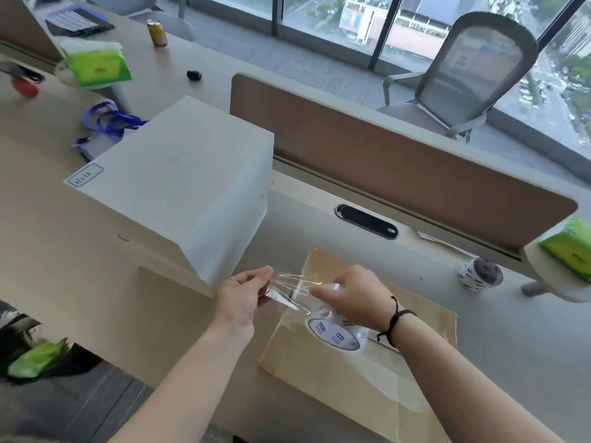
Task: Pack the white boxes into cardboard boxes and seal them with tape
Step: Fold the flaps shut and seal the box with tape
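A closed cardboard box lies on the desk in front of me. On its near left part rests a roll of clear tape, gripped from above by my right hand. My left hand pinches the free end of the tape strip, which stretches crumpled between both hands over the box's left edge. A large white box with a small handwritten label stands to the left, just beyond my left hand.
A brown divider panel runs behind the desk, with a cable slot in front of it. A patterned cup and green tissue pack sit right. Another tissue pack, a can and blue straps lie left.
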A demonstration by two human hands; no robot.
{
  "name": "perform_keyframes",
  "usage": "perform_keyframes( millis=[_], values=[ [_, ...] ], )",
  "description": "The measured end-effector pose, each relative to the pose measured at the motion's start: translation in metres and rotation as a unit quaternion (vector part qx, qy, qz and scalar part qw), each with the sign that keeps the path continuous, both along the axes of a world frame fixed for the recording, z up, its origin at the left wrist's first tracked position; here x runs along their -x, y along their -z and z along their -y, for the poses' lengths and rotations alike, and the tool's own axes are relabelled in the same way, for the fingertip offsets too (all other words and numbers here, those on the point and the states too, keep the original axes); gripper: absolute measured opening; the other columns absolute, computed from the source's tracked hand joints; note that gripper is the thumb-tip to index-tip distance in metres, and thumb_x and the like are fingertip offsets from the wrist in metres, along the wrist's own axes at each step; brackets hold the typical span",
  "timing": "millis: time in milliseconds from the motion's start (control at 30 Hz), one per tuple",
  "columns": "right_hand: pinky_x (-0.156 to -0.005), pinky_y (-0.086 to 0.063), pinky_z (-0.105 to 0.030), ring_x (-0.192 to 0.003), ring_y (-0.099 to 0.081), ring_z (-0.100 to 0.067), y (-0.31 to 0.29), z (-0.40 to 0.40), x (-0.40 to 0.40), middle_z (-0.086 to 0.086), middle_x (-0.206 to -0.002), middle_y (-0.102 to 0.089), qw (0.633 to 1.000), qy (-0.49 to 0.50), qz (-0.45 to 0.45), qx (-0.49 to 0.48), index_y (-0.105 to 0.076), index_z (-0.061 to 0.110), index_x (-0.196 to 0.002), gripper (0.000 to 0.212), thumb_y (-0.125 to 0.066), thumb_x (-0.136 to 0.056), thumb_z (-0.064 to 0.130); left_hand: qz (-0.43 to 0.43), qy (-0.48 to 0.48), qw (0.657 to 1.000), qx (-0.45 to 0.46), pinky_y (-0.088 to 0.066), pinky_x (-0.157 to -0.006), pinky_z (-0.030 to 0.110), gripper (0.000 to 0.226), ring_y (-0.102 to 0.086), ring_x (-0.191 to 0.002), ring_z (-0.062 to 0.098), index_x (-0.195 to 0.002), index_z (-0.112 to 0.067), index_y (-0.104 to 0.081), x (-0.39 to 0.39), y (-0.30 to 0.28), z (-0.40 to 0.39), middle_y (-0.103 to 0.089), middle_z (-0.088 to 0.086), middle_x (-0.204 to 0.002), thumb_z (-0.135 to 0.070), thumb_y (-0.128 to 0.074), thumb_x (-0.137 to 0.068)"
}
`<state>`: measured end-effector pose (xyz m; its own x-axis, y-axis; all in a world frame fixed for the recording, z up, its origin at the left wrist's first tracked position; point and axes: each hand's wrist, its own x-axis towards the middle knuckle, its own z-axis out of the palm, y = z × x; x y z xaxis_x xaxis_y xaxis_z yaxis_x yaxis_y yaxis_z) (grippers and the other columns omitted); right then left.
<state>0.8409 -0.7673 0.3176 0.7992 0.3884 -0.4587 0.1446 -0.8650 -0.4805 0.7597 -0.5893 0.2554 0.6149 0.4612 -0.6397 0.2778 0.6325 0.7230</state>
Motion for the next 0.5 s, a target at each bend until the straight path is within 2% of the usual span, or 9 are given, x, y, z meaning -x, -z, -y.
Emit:
perform_keyframes(
  millis=[67,167,233,300,367,433,500],
  values=[
    [-0.048,-0.03,-0.026,-0.043,-0.037,-0.012,0.002,0.004,-0.004,0.008,-0.046,-0.039,0.995,0.015,-0.064,-0.072,-0.04,0.017,-0.055,0.056,-0.071,-0.079,0.057,-0.021,-0.002,0.999,0.026,-0.052,-0.062,0.027,0.004,-0.058,-0.055,0.011,-0.087,-0.006,-0.071,0.002,0.007,-0.005,-0.064,0.005,-0.071,-0.007,-0.074,-0.089],
    [-0.057,-0.035,-0.029,-0.053,-0.046,-0.015,0.0,0.005,-0.009,-0.002,-0.059,-0.049,0.983,0.036,-0.123,-0.134,-0.055,0.012,-0.064,0.053,-0.073,-0.07,0.061,-0.04,0.006,0.994,0.099,-0.055,-0.068,0.031,0.003,-0.063,-0.071,0.019,-0.09,-0.009,-0.071,0.006,0.017,-0.012,-0.071,0.006,-0.078,-0.009,-0.074,-0.089],
    [-0.057,-0.038,-0.029,-0.055,-0.051,-0.016,-0.001,0.004,-0.012,-0.003,-0.061,-0.055,0.979,0.046,-0.136,-0.146,-0.059,0.005,-0.065,0.057,-0.073,-0.07,0.06,-0.046,0.011,0.99,0.134,-0.058,-0.066,0.03,0.006,-0.067,-0.075,0.021,-0.093,-0.009,-0.071,0.008,0.022,-0.012,-0.073,0.004,-0.078,-0.01,-0.074,-0.089],
    [-0.054,-0.039,-0.024,-0.054,-0.052,-0.013,-0.004,0.003,-0.014,-0.001,-0.059,-0.056,0.975,0.057,-0.142,-0.163,-0.059,0.01,-0.061,0.046,-0.076,-0.08,0.049,-0.044,0.012,0.986,0.158,-0.06,-0.061,0.028,0.004,-0.069,-0.074,0.021,-0.093,-0.008,-0.071,0.008,0.025,-0.01,-0.073,0.003,-0.078,-0.011,-0.072,-0.091],
    [-0.054,-0.037,-0.024,-0.055,-0.049,-0.014,-0.004,0.0,-0.014,-0.002,-0.059,-0.053,0.971,0.057,-0.15,-0.175,-0.055,0.015,-0.061,0.043,-0.076,-0.079,0.048,-0.036,0.011,0.983,0.179,-0.061,-0.06,0.029,0.004,-0.074,-0.072,0.022,-0.093,-0.007,-0.07,0.006,0.028,-0.011,-0.073,0.005,-0.081,-0.011,-0.069,-0.094],
    [-0.06,-0.037,-0.029,-0.06,-0.05,-0.017,-0.004,-0.004,-0.014,-0.007,-0.064,-0.052,0.969,0.055,-0.158,-0.18,-0.058,0.01,-0.067,0.05,-0.074,-0.068,0.058,-0.023,0.013,0.98,0.197,-0.062,-0.06,0.03,0.007,-0.076,-0.072,0.024,-0.096,-0.005,-0.068,0.004,0.031,-0.013,-0.074,0.01,-0.091,-0.011,-0.065,-0.096],
    [-0.064,-0.04,-0.033,-0.062,-0.054,-0.019,-0.003,-0.007,-0.015,-0.01,-0.068,-0.056,0.968,0.059,-0.161,-0.181,-0.059,-0.005,-0.073,0.07,-0.072,-0.063,0.063,-0.009,0.013,0.975,0.222,-0.063,-0.059,0.032,0.012,-0.077,-0.073,0.027,-0.098,-0.002,-0.067,0.003,0.033,-0.013,-0.075,0.017,-0.097,-0.011,-0.06,-0.1]
  ],
)
